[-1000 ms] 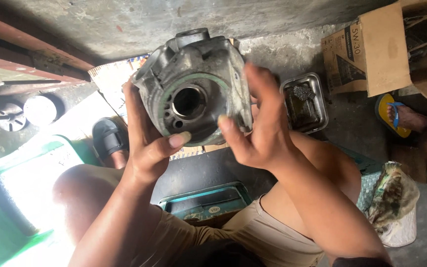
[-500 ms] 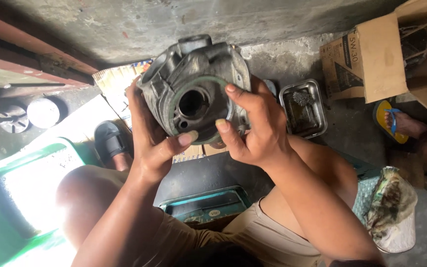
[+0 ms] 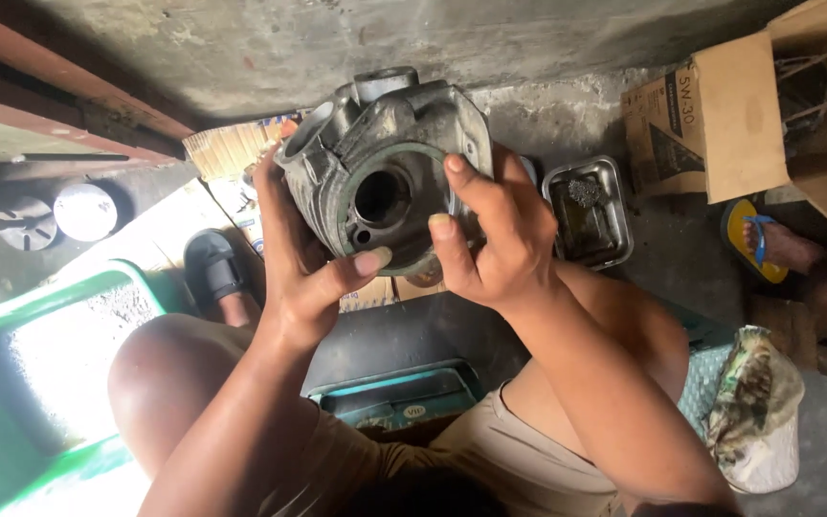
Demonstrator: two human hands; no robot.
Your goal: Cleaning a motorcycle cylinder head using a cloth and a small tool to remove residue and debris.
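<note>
Lowered slightly, metal housing (image 3: 385,172) sits pinched between left hand (image 3: 303,273) and right hand (image 3: 500,239); both grips pressed on it.

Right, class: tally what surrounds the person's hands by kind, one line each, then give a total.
Grey metal engine housing, held by left hand and right hand: 1
Metal tray: 1
Cardboard box: 1
Black sandal: 1
Yellow flip-flop: 1
Total: 5

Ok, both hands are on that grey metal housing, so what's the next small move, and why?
Probably tilt the metal housing slightly toward the face to look down its central bore. Both the left hand and the right hand grip it, thumbs resting on the greenish ring around the bore, which looks dark inside.
</note>
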